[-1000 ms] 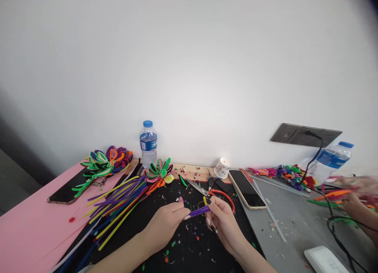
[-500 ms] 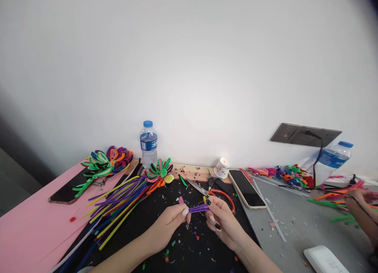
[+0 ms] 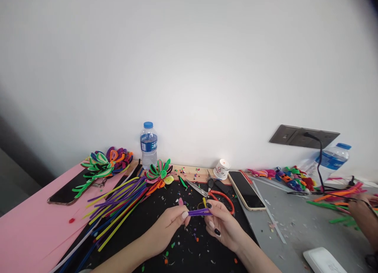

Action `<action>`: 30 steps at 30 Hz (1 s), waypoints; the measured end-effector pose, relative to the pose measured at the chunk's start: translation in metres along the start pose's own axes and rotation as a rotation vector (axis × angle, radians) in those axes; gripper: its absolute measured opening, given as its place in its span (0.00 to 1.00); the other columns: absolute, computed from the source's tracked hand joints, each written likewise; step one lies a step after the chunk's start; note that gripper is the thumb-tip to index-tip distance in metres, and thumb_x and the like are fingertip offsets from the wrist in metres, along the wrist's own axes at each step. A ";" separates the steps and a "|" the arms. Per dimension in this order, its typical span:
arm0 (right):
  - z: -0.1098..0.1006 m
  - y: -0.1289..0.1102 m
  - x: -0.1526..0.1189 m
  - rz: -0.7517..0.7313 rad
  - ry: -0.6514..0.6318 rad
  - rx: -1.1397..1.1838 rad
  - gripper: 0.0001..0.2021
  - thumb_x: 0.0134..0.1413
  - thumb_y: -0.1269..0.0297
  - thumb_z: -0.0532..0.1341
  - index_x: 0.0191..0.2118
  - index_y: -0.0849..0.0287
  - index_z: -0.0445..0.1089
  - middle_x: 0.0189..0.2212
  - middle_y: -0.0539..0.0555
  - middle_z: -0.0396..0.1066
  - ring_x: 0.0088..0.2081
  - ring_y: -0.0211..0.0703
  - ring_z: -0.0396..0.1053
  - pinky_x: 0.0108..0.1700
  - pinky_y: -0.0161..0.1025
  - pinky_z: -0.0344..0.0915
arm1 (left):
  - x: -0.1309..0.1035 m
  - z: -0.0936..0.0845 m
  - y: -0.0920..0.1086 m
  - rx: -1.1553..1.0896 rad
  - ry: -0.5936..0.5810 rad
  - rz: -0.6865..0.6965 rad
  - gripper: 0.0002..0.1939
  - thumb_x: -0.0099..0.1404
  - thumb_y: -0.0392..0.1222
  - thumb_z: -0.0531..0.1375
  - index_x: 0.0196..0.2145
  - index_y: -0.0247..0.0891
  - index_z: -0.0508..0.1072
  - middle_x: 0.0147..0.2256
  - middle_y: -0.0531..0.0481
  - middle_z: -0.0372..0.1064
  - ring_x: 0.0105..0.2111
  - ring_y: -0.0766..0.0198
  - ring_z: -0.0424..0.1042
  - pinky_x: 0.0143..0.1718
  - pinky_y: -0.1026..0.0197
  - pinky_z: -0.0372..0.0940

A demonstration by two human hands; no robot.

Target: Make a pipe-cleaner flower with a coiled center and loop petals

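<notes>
A folded purple pipe cleaner (image 3: 197, 212) stretches level between my two hands above the black mat (image 3: 189, 251). My left hand (image 3: 173, 225) pinches its left end between thumb and fingers. At the other end, my right hand (image 3: 223, 224) grips it with thumb and forefinger. Open-bladed scissors with red handles (image 3: 220, 196) lie just beyond my right hand. Loose pipe cleaners (image 3: 118, 210) in several colours spread to the left of my hands. Behind them sits a green, pink and black looped flower (image 3: 161, 171).
Water bottle (image 3: 149, 147) and paper cup (image 3: 221, 169) stand near the wall. A white phone (image 3: 247, 191) lies right of the scissors, a dark phone (image 3: 66, 190) far left. Another person's hand (image 3: 362, 210) is at right, near a white case (image 3: 323, 260).
My right hand has shifted slightly along the purple pipe cleaner, both hands still holding it. The view has moved a little. The other person's hand at right has moved slightly.
</notes>
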State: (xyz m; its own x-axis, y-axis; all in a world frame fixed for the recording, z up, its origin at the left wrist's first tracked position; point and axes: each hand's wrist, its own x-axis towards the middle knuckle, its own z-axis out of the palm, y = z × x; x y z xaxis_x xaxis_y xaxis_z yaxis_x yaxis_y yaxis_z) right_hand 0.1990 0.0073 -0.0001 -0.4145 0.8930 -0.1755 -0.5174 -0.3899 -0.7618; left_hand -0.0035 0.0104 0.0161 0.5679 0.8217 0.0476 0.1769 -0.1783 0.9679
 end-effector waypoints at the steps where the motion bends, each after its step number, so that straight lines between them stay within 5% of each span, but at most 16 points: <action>1: -0.001 0.001 0.000 0.012 -0.004 0.003 0.14 0.47 0.58 0.64 0.26 0.58 0.59 0.13 0.45 0.65 0.11 0.27 0.51 0.13 0.26 0.45 | 0.000 0.000 -0.002 -0.075 -0.019 -0.026 0.20 0.67 0.51 0.44 0.24 0.37 0.61 0.21 0.58 0.49 0.21 0.69 0.49 0.23 0.65 0.45; 6: -0.001 0.004 -0.001 0.051 -0.030 -0.006 0.14 0.46 0.57 0.65 0.29 0.59 0.61 0.14 0.46 0.66 0.11 0.28 0.55 0.13 0.27 0.50 | 0.004 0.003 -0.012 -0.494 -0.095 -0.141 0.19 0.64 0.54 0.49 0.25 0.37 0.60 0.20 0.60 0.43 0.18 0.72 0.40 0.19 0.66 0.38; 11: 0.009 0.002 -0.001 -0.060 0.016 -0.211 0.14 0.48 0.55 0.63 0.26 0.60 0.61 0.15 0.46 0.66 0.12 0.28 0.54 0.13 0.27 0.51 | 0.006 0.005 -0.013 -0.681 0.006 -0.227 0.18 0.61 0.55 0.54 0.27 0.36 0.61 0.21 0.60 0.42 0.19 0.72 0.37 0.18 0.67 0.36; 17: 0.013 0.006 -0.006 -0.367 0.208 -0.886 0.14 0.55 0.58 0.57 0.22 0.59 0.63 0.17 0.49 0.66 0.16 0.32 0.59 0.19 0.31 0.55 | 0.007 0.006 -0.011 -0.593 0.133 -0.249 0.17 0.63 0.54 0.51 0.26 0.37 0.61 0.19 0.62 0.41 0.19 0.71 0.37 0.17 0.68 0.37; 21: 0.015 0.008 -0.014 -0.539 0.212 -1.230 0.12 0.56 0.65 0.54 0.23 0.58 0.66 0.19 0.50 0.67 0.20 0.36 0.63 0.24 0.34 0.56 | 0.008 0.008 -0.013 -0.494 0.166 -0.237 0.18 0.63 0.54 0.49 0.25 0.37 0.60 0.19 0.62 0.42 0.18 0.72 0.38 0.16 0.68 0.38; 30: 0.021 0.003 -0.022 -0.627 0.156 -1.309 0.09 0.55 0.70 0.54 0.26 0.57 0.68 0.21 0.51 0.69 0.22 0.39 0.64 0.25 0.35 0.58 | 0.007 0.007 -0.016 -0.391 0.096 -0.203 0.20 0.63 0.56 0.49 0.23 0.37 0.59 0.17 0.62 0.41 0.16 0.73 0.38 0.16 0.66 0.35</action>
State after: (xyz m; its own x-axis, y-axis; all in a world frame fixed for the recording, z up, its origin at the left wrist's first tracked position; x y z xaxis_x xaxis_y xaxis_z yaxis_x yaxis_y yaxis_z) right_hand 0.1905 -0.0186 0.0145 -0.2538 0.8841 0.3923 0.4936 0.4672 -0.7335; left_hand 0.0035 0.0152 -0.0009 0.4726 0.8688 -0.1476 -0.0507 0.1940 0.9797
